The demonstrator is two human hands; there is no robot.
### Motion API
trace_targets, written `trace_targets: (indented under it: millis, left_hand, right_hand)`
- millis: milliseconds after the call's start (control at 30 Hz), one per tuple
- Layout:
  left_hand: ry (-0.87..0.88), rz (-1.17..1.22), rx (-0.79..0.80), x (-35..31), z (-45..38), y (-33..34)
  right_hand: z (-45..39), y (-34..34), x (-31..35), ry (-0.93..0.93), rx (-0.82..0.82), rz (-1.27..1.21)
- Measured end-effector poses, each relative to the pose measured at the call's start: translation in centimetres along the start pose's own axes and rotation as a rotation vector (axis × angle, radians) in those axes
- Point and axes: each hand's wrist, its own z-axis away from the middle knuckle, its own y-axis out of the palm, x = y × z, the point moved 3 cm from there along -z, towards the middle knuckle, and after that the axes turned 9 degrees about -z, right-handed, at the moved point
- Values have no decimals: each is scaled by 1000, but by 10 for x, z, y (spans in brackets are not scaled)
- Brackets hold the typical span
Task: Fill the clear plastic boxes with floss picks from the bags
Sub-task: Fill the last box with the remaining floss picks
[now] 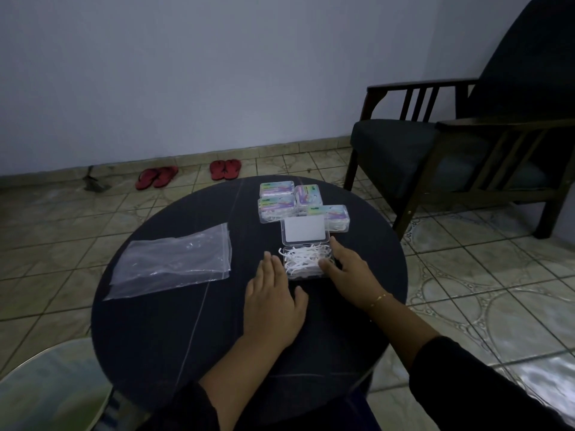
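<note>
An open clear plastic box (306, 261), heaped with white floss picks (300, 259), is seen near the middle of the round dark table (174, 334); its near right corner is hidden by the right hand (350, 273). Its lid (305, 229) is raised behind it. The box is flanked by flattened, unclenched fingers: the left hand (273, 301) lies just beside it, the right is pressed against its side. Four closed, labelled boxes (298, 202) are clustered behind; their print cannot be read. Empty bags (171, 259) lie well to the left.
</note>
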Motion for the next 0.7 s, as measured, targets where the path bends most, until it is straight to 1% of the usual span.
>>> trace_targets:
  millis: [67,167,333,467,567,700]
  left_hand:
    - [-25,18,-4,2,-2,-1]
    - [-79,102,46,10,-15,-4]
    - [53,264,92,12,-37,-6]
    - [69,308,51,11,-41,-4]
    - [85,299,16,7,-39,-3]
    - [135,242,6,3,-39,-3]
  right_hand:
    - [2,-1,0,0,7,20]
    - [2,-1,0,8,15,31]
    - [2,-3,2,-11,17,16]
    - [4,-3,5,-35,18,60]
    - [2,-1,4,-36,34,114]
    - [0,2,0,-6,65,213]
